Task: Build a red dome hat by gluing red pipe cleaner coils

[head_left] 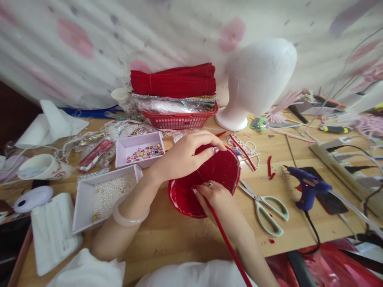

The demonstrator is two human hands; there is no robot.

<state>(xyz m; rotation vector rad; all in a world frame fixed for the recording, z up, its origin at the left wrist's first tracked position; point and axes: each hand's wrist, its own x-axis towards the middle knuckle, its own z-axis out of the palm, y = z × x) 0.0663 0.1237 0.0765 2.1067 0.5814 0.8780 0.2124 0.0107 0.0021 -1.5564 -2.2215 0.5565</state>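
Observation:
A round red bowl-shaped piece (220,171) lies on the wooden table, its hollow side up and its rim edged with whitish glue. My left hand (191,153) reaches over it, fingers bent around the far rim, thumb near the edge. Inside the hollow, my right hand (214,199) pinches a long thin red fuzzy strip (227,243), which trails down toward my lap. The fingertips of my right hand press near the inner surface.
Scissors (263,203) and a blue glue gun (309,185) lie to the right. Trays of gems (139,139) and pearls (78,203) stand left. Behind are a red basket (179,120) and a white foam head (260,75). A power strip (344,175) sits far right.

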